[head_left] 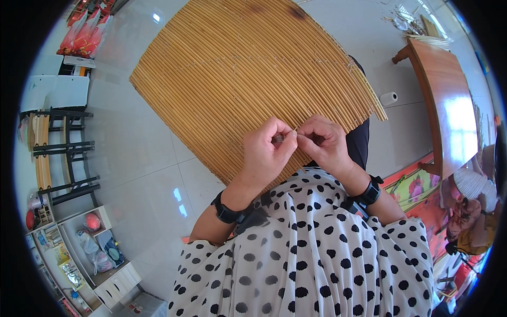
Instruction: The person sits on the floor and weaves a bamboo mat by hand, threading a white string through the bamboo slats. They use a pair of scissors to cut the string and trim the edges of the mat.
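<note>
A large mat of thin yellow-brown reed-like stalks point(232, 79), bound side by side with rows of stitching, lies slanted in front of me, its near edge at my lap. Above its near right part, my left hand point(268, 148) and my right hand point(323, 141) meet, thumb and forefinger of each pinched together. A tiny pale tip shows between the fingertips; what they hold is too small to name. The fingers are close to the stalks, but I cannot tell if they touch them. Dark stains mark the mat's far end.
A white spool point(388, 99) rests on the tiled floor right of the mat. Farther right stands a brown wooden table point(446, 100). Folded black-legged furniture point(66, 142) and an open shelf unit point(100, 253) line the left. Red bags point(84, 34) sit at the far left.
</note>
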The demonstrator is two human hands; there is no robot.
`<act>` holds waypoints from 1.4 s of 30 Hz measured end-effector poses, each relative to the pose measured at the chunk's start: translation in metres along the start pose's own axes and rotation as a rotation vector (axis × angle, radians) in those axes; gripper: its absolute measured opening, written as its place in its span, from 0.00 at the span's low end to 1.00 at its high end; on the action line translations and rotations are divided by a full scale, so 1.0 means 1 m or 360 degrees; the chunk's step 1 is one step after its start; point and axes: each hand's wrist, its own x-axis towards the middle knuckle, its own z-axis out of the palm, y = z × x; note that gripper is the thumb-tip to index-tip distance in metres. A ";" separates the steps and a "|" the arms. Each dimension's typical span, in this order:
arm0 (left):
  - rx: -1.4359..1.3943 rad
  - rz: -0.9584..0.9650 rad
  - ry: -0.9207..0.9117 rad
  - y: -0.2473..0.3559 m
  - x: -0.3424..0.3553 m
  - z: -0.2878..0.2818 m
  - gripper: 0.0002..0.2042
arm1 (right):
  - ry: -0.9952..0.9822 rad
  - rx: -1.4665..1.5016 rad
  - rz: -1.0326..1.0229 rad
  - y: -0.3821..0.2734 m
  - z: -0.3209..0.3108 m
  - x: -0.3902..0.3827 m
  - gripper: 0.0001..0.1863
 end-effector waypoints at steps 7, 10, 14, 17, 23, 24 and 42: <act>-0.0023 -0.0018 -0.0008 -0.001 0.000 0.000 0.06 | -0.0008 -0.0010 -0.0015 0.001 0.000 0.000 0.04; -0.0003 0.0002 -0.0008 0.000 0.000 0.000 0.06 | -0.0008 -0.0012 -0.0016 0.001 -0.001 0.000 0.04; -0.0010 0.0001 -0.0009 0.001 0.000 0.000 0.06 | -0.0008 0.0014 -0.0014 0.002 0.000 -0.001 0.04; -0.0026 -0.0015 -0.0010 -0.001 0.000 0.001 0.06 | -0.0010 0.0023 -0.0009 0.001 0.000 -0.001 0.04; 0.0005 0.0021 -0.0018 0.000 0.001 0.001 0.06 | -0.0015 0.0018 -0.0017 0.002 0.000 -0.001 0.04; 0.0000 0.0019 -0.0014 -0.001 0.001 0.001 0.05 | -0.0014 0.0018 -0.0023 0.002 0.000 -0.001 0.04; -0.0034 0.0027 0.0048 -0.001 0.000 0.003 0.04 | 0.0005 0.0046 -0.0003 0.001 0.000 -0.001 0.05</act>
